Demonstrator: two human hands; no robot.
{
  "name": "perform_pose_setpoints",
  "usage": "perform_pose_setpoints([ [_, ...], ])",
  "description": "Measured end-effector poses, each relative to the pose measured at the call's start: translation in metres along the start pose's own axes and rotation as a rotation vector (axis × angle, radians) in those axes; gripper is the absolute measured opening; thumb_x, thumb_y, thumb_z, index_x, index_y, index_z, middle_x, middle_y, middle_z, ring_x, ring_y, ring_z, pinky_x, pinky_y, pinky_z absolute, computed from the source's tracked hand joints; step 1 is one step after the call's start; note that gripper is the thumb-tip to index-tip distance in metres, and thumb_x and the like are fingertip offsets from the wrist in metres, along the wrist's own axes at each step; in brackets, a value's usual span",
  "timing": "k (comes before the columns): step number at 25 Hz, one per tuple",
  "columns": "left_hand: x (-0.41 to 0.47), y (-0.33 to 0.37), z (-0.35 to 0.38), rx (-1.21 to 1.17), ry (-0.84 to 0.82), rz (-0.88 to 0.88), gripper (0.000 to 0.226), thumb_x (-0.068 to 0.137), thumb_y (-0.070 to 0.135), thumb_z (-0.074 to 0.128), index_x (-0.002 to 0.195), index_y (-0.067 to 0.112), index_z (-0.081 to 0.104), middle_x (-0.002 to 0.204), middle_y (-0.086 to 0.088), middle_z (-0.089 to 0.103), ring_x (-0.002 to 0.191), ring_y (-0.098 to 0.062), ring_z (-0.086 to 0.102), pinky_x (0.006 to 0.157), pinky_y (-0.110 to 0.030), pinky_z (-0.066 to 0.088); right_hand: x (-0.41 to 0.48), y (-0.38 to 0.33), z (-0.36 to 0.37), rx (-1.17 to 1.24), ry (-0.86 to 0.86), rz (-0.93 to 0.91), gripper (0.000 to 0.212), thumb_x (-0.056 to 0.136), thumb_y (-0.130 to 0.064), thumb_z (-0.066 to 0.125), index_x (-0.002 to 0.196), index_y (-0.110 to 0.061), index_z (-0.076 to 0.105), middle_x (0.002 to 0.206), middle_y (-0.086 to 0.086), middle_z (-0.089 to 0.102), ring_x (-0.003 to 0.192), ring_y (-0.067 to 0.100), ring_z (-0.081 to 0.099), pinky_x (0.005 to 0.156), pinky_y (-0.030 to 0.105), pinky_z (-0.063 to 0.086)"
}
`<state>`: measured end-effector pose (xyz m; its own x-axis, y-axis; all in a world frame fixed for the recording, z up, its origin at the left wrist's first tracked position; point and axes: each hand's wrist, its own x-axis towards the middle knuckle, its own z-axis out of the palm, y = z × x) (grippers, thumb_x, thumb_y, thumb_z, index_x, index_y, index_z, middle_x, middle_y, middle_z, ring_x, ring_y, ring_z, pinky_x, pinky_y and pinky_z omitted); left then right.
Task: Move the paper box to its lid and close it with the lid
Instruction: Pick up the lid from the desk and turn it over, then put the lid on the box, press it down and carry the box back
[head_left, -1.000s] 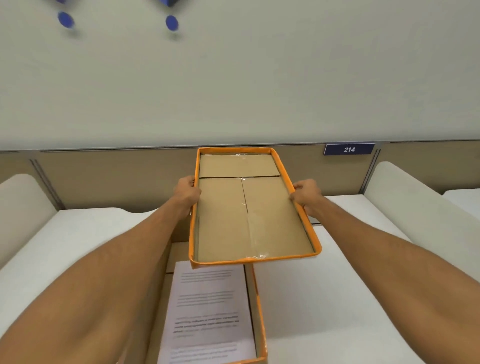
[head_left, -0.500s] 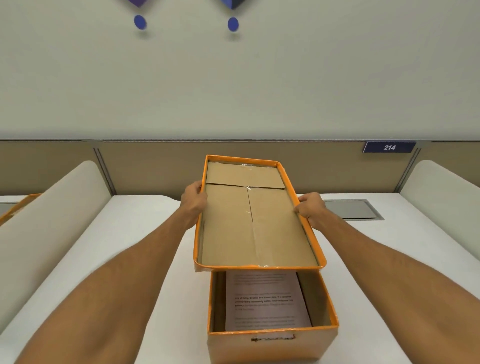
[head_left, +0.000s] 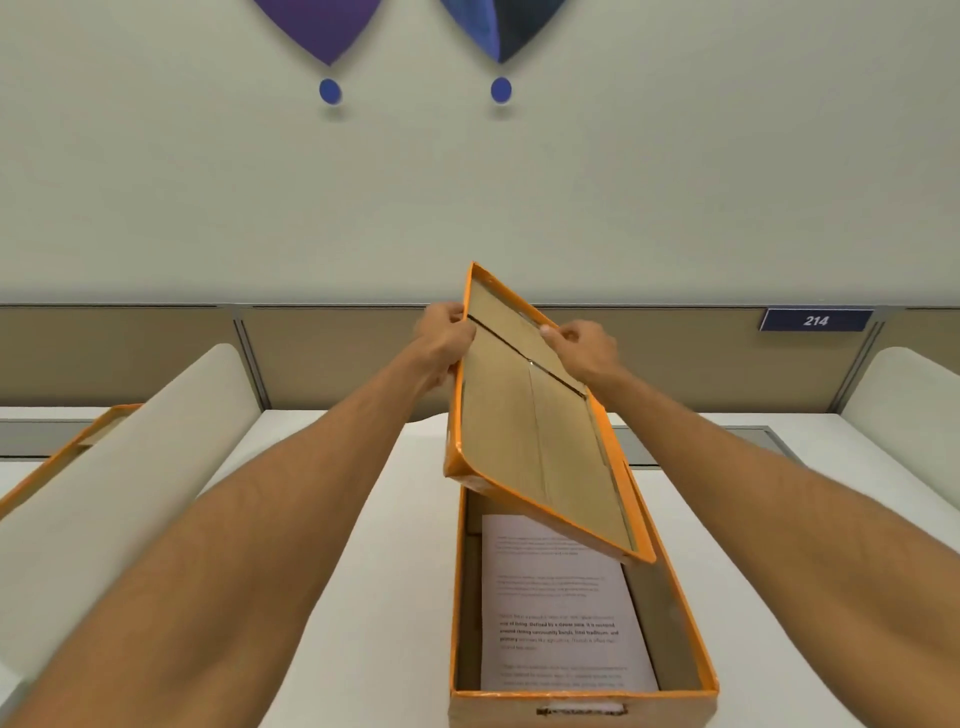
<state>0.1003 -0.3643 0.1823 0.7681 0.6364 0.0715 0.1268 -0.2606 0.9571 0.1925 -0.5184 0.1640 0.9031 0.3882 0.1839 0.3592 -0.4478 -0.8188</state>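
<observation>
**Lid now tilted and turned above the open box**

Since half a second ago, I turned the lid (head_left: 524, 431) and tilted it steeply; before, it was nearly flat in front of me. My left hand (head_left: 441, 338) pinches its left rim near the far end, and my right hand (head_left: 582, 345) pinches the right rim. Its brown inner side faces me. Below my hands, the lid's near corner hangs over the open paper box (head_left: 670, 613), which stands on the white worktop (head_left: 374, 545). Inside the box lies a printed sheet (head_left: 561, 623).
</observation>
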Motion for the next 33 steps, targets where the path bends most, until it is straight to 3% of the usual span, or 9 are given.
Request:
perform_pose_setpoints([
  [3,-0.003,0.025,0.014,0.002,0.066,0.007,0.039,0.087,0.009,0.053,0.125,0.014,0.055,0.111,-0.013,0.065,0.084,-0.025,0.062,0.065,-0.035,0.054,0.010,-0.049,-0.003,0.259,-0.148,0.061,0.053,0.097,-0.046,0.042,0.111,-0.002,0.067,0.118,0.014,0.067,0.108,0.025,0.059,0.096,0.039,0.045],
  [6,-0.008,0.047,0.030,-0.015,0.077,0.026,0.037,0.092,0.019,0.060,0.126,0.014,0.045,0.110,-0.011,0.057,0.089,-0.025,0.057,0.065,-0.037,0.054,0.018,-0.072,-0.009,0.354,-0.187,0.083,0.058,0.100,-0.046,0.033,0.107,-0.002,0.069,0.113,0.010,0.067,0.107,0.026,0.058,0.092,0.038,0.045],
  [10,-0.014,0.070,0.047,-0.326,-0.042,-0.060,0.020,0.100,0.022,0.046,0.116,0.011,0.042,0.110,-0.012,0.061,0.089,-0.032,0.066,0.064,-0.044,0.060,0.024,-0.076,-0.027,0.469,-0.097,0.101,0.050,0.092,-0.042,0.055,0.102,0.005,0.069,0.100,0.016,0.071,0.086,0.027,0.067,0.075,0.040,0.056],
  [12,-0.013,0.075,0.049,-0.462,-0.098,-0.075,0.021,0.102,0.023,0.038,0.117,0.009,0.043,0.115,-0.011,0.060,0.101,-0.036,0.066,0.071,-0.052,0.060,0.023,-0.073,-0.043,0.394,-0.090,0.059,0.034,0.082,-0.025,0.073,0.097,0.005,0.068,0.090,0.015,0.070,0.069,0.023,0.066,0.058,0.031,0.057],
  [14,-0.008,0.068,0.051,-0.502,-0.109,-0.076,0.027,0.103,0.027,0.037,0.124,0.010,0.043,0.125,-0.011,0.056,0.111,-0.035,0.062,0.078,-0.054,0.059,0.021,-0.071,-0.056,0.348,-0.067,0.033,0.021,0.075,-0.007,0.075,0.092,0.002,0.066,0.086,0.014,0.064,0.059,0.018,0.060,0.046,0.024,0.050],
  [17,-0.004,0.038,0.051,-0.385,-0.076,-0.153,0.042,0.101,0.035,0.041,0.134,0.009,0.045,0.126,-0.007,0.053,0.112,-0.027,0.055,0.088,-0.047,0.052,0.022,-0.069,-0.065,0.455,0.007,0.059,0.017,0.072,-0.002,0.073,0.078,-0.007,0.057,0.084,0.012,0.056,0.061,0.020,0.052,0.056,0.028,0.046],
  [22,0.000,-0.028,0.043,-0.198,-0.026,-0.317,0.060,0.100,0.040,0.045,0.151,0.012,0.027,0.158,-0.009,0.029,0.144,-0.030,0.030,0.115,-0.049,0.027,0.028,-0.057,-0.074,0.639,0.012,0.116,0.016,0.071,-0.010,0.072,0.079,-0.010,0.058,0.086,0.013,0.062,0.071,0.027,0.059,0.068,0.038,0.054],
  [28,-0.002,-0.068,0.018,-0.262,-0.061,-0.476,0.065,0.097,0.053,0.041,0.148,0.012,0.036,0.150,-0.011,0.043,0.134,-0.035,0.045,0.112,-0.056,0.033,0.030,-0.025,-0.074,0.833,-0.015,0.221,0.030,0.076,-0.015,0.069,0.103,-0.002,0.062,0.093,0.013,0.061,0.074,0.028,0.058,0.060,0.032,0.051],
  [33,-0.005,-0.081,0.007,-0.265,0.050,-0.507,0.060,0.098,0.052,0.039,0.141,0.011,0.045,0.137,-0.012,0.055,0.122,-0.036,0.055,0.105,-0.056,0.041,0.034,0.013,-0.063,0.551,0.015,0.157,0.013,0.082,-0.018,0.058,0.091,-0.014,0.050,0.077,0.002,0.050,0.063,0.017,0.046,0.056,0.027,0.041],
])
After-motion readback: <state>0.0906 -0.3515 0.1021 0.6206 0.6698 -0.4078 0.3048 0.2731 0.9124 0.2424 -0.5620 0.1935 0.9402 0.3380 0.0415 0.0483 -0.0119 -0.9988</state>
